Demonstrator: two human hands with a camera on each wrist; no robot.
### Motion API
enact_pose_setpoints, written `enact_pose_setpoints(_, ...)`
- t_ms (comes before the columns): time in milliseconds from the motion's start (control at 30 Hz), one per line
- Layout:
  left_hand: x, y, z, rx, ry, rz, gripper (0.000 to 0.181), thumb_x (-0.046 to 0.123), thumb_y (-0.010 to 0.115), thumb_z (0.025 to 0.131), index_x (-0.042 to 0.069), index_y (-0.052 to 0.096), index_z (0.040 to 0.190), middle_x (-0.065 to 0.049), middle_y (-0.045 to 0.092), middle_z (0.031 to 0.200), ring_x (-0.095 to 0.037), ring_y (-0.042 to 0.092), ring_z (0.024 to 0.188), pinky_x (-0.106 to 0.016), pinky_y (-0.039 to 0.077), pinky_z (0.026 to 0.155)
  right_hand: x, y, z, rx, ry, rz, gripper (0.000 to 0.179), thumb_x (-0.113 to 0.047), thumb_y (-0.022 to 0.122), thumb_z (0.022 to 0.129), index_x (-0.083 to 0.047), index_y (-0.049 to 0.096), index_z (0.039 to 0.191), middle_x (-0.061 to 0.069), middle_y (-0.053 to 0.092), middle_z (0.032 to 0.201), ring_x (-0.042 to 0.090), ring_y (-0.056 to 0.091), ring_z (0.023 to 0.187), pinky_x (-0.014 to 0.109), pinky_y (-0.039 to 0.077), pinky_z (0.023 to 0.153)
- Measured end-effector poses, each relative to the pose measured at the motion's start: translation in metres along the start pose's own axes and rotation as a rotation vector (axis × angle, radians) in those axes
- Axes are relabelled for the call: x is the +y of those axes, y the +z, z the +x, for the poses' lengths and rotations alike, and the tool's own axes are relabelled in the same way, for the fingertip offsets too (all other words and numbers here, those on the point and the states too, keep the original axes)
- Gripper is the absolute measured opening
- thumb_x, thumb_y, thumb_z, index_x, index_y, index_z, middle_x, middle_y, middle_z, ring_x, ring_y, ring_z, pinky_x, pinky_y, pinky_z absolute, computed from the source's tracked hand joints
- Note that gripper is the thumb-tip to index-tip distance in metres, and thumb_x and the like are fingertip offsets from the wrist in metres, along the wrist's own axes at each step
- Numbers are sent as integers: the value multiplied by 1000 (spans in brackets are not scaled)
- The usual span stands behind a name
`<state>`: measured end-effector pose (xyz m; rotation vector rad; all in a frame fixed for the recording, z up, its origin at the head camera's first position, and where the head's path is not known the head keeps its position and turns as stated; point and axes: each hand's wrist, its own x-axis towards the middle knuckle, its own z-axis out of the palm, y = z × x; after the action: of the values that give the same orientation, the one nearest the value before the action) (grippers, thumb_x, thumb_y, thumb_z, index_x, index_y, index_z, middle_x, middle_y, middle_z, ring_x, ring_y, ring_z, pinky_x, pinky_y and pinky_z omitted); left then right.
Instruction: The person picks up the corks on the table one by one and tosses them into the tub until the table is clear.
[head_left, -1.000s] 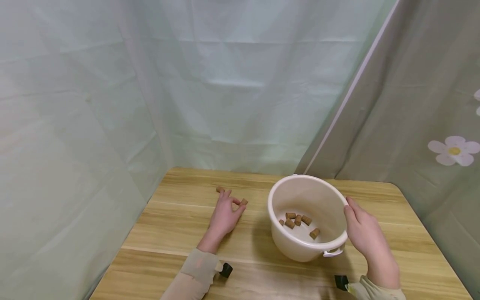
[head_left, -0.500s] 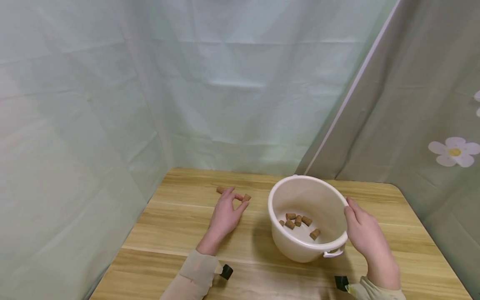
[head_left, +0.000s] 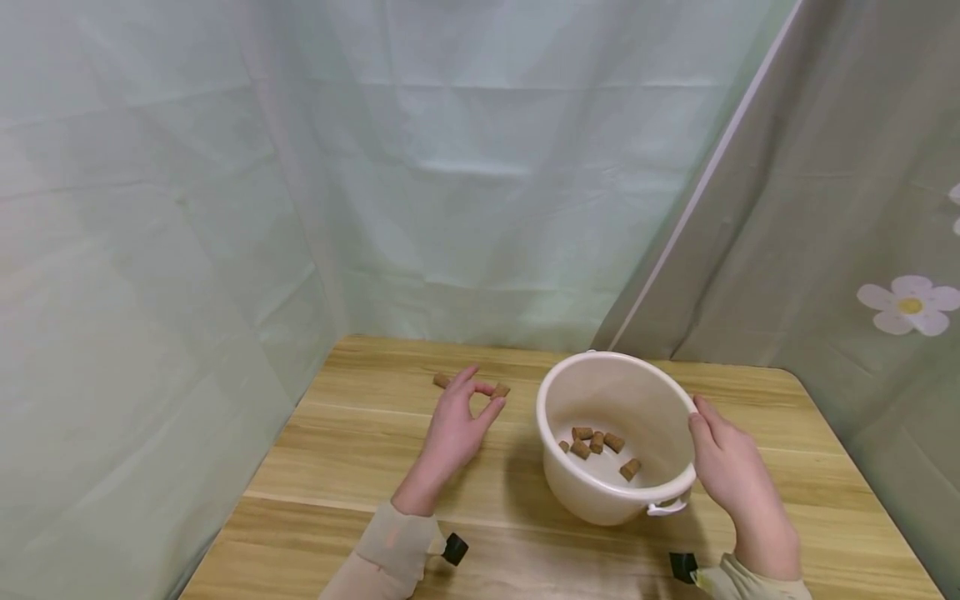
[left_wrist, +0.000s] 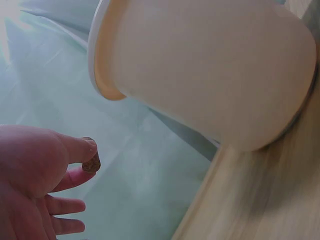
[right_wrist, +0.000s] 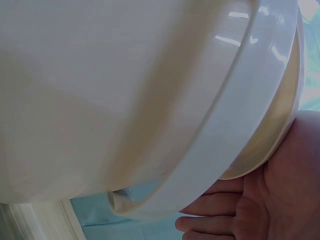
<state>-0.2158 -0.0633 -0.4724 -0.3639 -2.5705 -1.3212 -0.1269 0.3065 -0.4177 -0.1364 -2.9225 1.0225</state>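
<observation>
My left hand (head_left: 455,425) pinches a small brown cork (head_left: 500,390) between thumb and forefinger, to the left of the bucket. The left wrist view shows this cork (left_wrist: 91,162) at the fingertips, clear of the tabletop. A second cork (head_left: 442,380) lies on the table just beyond the hand. The cream plastic bucket (head_left: 600,498) leans a little toward me. My right hand (head_left: 727,454) grips its rim at the right side; in the right wrist view its fingers (right_wrist: 212,205) lie outside, below the rim. Several corks (head_left: 596,442) lie on the bucket's floor.
The wood-grain table (head_left: 322,475) carries everything. Pale green curtains (head_left: 480,208) hang close behind it and at its left. A grey curtain with flowers (head_left: 795,250) hangs at the right. The bucket's white side handle (head_left: 667,506) sticks out toward me.
My left hand has risen slightly and moved a little right with the pinched cork, away from the second cork. The right hand and the bucket stay where they were.
</observation>
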Motion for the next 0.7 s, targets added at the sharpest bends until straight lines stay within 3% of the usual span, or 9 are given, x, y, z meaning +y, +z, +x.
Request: enact_pose_setpoints(700,21,-4,-6,14,53,-67,17,30,78,101,14,74,104,-14,52,160,-39,43,151,-64,36,120,0,-1,0,-3,7,6,69,-44,21,117,4,29,165,35,34,163,61,34,147,77,30,114)
